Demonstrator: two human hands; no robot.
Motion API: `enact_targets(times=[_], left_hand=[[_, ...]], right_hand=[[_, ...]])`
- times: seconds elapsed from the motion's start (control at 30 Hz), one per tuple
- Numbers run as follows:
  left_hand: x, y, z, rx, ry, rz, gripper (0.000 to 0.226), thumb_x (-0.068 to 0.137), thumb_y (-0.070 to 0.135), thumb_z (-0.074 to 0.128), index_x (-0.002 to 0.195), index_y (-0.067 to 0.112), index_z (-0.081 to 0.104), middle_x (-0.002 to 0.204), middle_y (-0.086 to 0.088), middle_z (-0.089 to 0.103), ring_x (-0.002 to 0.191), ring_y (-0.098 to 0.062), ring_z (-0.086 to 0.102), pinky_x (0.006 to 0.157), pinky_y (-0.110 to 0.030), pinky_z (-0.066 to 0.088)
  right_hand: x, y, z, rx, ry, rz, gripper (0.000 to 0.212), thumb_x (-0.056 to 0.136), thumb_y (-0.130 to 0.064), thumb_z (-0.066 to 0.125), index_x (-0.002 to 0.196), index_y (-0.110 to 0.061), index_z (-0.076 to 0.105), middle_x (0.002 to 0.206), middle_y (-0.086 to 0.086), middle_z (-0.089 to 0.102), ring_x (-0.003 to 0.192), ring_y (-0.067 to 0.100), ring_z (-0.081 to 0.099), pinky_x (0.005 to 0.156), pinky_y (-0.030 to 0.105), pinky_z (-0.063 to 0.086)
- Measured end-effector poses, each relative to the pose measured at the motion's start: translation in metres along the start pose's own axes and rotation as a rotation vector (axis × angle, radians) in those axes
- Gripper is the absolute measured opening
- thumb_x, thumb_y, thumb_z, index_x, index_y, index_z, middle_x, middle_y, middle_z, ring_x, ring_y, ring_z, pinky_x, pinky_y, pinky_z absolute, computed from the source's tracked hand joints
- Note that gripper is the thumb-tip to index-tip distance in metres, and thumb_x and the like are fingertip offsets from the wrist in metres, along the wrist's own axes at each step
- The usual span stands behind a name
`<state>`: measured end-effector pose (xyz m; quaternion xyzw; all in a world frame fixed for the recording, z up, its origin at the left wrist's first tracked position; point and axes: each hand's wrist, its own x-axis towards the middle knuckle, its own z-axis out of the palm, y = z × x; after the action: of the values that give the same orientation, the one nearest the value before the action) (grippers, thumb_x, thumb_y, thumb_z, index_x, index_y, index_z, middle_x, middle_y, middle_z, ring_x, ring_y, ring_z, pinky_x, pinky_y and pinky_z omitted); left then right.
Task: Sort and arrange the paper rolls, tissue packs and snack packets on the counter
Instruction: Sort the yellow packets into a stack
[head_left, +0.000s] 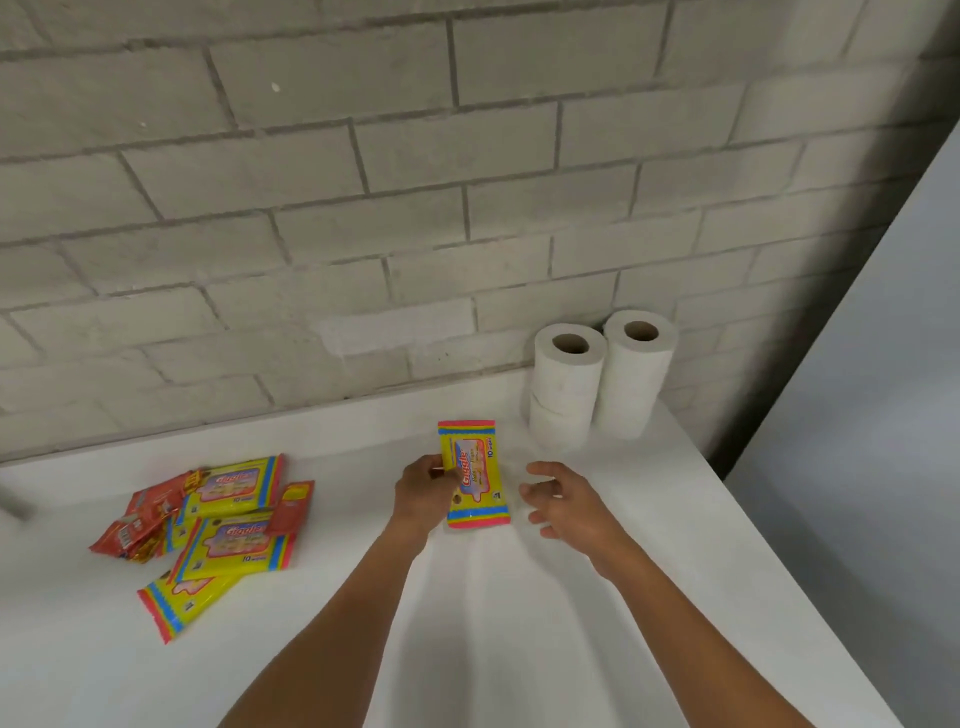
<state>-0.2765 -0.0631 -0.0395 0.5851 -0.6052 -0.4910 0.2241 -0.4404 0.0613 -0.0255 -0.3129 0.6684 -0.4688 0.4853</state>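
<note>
My left hand (423, 491) grips the left edge of a yellow tissue pack (475, 475) with pink and blue ends, standing lengthwise at the middle of the white counter (519, 623). Just right of that pack, my right hand (563, 499) hovers with its fingers spread and holds nothing. White paper rolls (602, 379) stand in two stacks against the wall at the back right. At the left lies a loose pile: three yellow tissue packs (234, 540) mixed with red snack packets (150, 519).
A grey brick wall (363, 208) runs along the back of the counter. The counter's right edge (779, 571) slopes down beside a grey surface. A blurred grey object (15, 501) shows at the far left edge.
</note>
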Motion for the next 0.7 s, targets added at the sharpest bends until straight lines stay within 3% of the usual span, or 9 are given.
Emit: enact_targets(times=[0.13, 0.3, 0.37, 0.47, 0.7], left_hand=[[0.026, 0.002, 0.017, 0.054, 0.056, -0.042, 0.021, 0.09, 0.018, 0.062, 0.109, 0.021, 0.07, 0.08, 0.006, 0.071, 0.064, -0.012, 0.067, 0.072, -0.03, 0.056], [0.049, -0.006, 0.029, 0.233, 0.118, -0.043, 0.045, 0.087, 0.025, 0.062, 0.131, 0.033, 0.052, 0.102, -0.002, 0.071, 0.096, -0.027, 0.067, 0.084, -0.037, 0.054], [0.05, -0.006, 0.033, 0.346, 0.131, 0.023, 0.042, 0.09, 0.027, 0.055, 0.129, 0.041, 0.049, 0.104, -0.003, 0.069, 0.096, -0.029, 0.065, 0.082, -0.037, 0.052], [0.053, -0.008, 0.041, 0.558, 0.12, 0.101, 0.038, 0.096, 0.027, 0.045, 0.131, 0.038, 0.053, 0.116, -0.006, 0.061, 0.107, -0.031, 0.059, 0.089, -0.039, 0.047], [0.057, -0.006, 0.044, 0.779, 0.125, 0.139, 0.037, 0.102, 0.037, 0.039, 0.136, 0.037, 0.053, 0.112, -0.007, 0.055, 0.102, -0.034, 0.06, 0.083, -0.037, 0.046]], right_hand=[[0.004, 0.013, -0.015, -0.005, -0.017, 0.013, 0.032, 0.091, -0.027, 0.068, 0.122, -0.025, 0.059, 0.095, -0.003, 0.064, 0.077, 0.014, 0.064, 0.07, 0.027, 0.052], [0.01, 0.023, -0.024, 0.0, -0.021, 0.021, 0.031, 0.09, -0.033, 0.069, 0.119, -0.028, 0.06, 0.104, 0.005, 0.064, 0.078, 0.014, 0.065, 0.069, 0.026, 0.052], [0.013, 0.023, -0.027, 0.001, -0.027, 0.019, 0.031, 0.091, -0.033, 0.068, 0.12, -0.029, 0.06, 0.103, 0.004, 0.064, 0.078, 0.013, 0.064, 0.068, 0.025, 0.051], [0.018, 0.025, -0.029, 0.014, -0.039, 0.02, 0.03, 0.091, -0.032, 0.068, 0.119, -0.029, 0.06, 0.099, 0.002, 0.063, 0.077, 0.013, 0.064, 0.068, 0.025, 0.051], [0.021, 0.031, -0.028, 0.025, -0.048, 0.018, 0.03, 0.091, -0.033, 0.068, 0.119, -0.029, 0.06, 0.101, 0.003, 0.063, 0.078, 0.014, 0.065, 0.068, 0.024, 0.051]])
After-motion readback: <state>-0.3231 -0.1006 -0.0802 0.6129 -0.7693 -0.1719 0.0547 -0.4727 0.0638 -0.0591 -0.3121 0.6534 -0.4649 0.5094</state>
